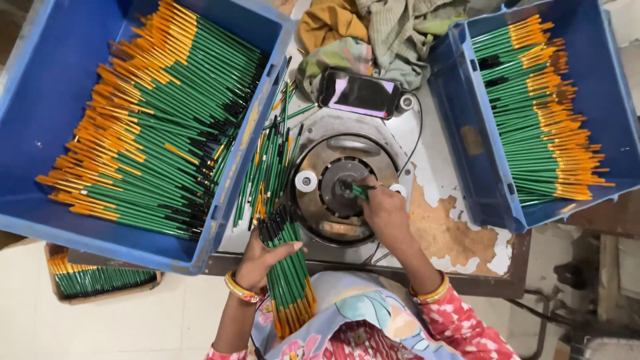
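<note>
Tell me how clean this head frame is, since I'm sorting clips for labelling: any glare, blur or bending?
Head view: soft, even light with faint shadows; pale glare on the phone screen and a sheen on the round metal plate; the right hand at the machine's hub looks slightly smeared, while the left hand gripping the bundle of green pens is sharper; the blue crates bow outward at the frame edges.

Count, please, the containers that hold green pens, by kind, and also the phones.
Blue plastic crates: 2
Small brown box, lower left: 1
Phone: 1
Total: 4
</note>
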